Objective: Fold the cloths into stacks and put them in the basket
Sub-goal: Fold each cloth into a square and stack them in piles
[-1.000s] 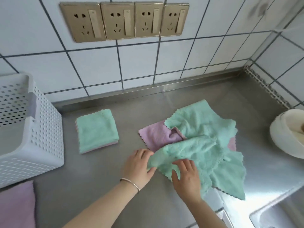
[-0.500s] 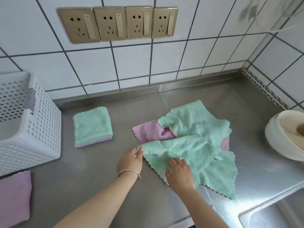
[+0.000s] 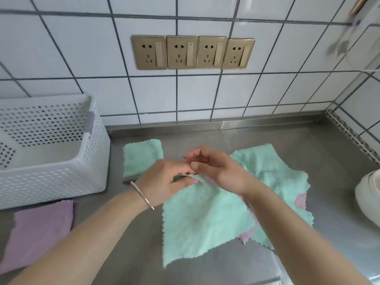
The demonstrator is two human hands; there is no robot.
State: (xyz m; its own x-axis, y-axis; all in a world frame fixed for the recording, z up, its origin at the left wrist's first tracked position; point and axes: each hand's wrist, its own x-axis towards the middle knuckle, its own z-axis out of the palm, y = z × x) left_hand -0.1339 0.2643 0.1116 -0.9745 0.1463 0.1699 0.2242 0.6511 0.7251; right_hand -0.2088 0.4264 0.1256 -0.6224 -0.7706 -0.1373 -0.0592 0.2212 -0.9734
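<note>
A green cloth (image 3: pixel 203 225) hangs lifted above the steel counter, held by its top edge. My left hand (image 3: pixel 164 182) pinches that edge, and my right hand (image 3: pixel 218 169) meets it there with thumb and forefinger on the same edge. Behind and to the right lies a loose heap of green cloth (image 3: pixel 273 171) with pink cloth (image 3: pixel 300 202) showing under it. A folded stack with green on top (image 3: pixel 141 159) sits behind my left hand. The white perforated basket (image 3: pixel 92 161) stands at the left with nothing visible inside.
A flat purple cloth (image 3: pixel 39 231) lies at the counter's front left. A white bowl-like object (image 3: pixel 368 198) sits at the right edge. The tiled wall with several gold sockets (image 3: pixel 193 52) rises behind. A sink corner shows at the bottom right.
Both hands have lifted one green cloth off the heap and brought it toward me; it now hangs from their fingers. The view has tilted up, showing more wall.
</note>
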